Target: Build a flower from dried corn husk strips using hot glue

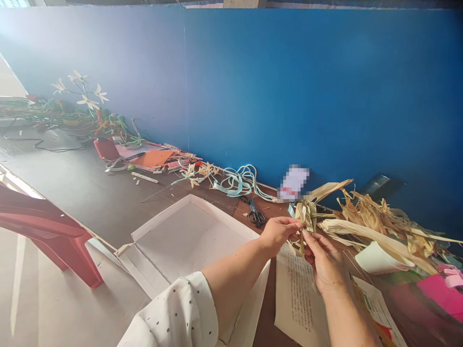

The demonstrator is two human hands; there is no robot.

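Observation:
A bunch of dried corn husk is pinched between my two hands above the table. My left hand comes in from the lower left, thumb and fingertips closed on the bunch's near side. On the other side my right hand grips it, fingers curled, hiding part of the strips. Beneath them lies a printed sheet. Black scissors rest to the left, close to my left hand. A pile of loose corn husks spreads to the right.
An open white cardboard box lid lies left of my arm. A pale green cup is tipped over at right. Blue cord, husk flowers and a red thread cone line the blue partition. A red chair stands left.

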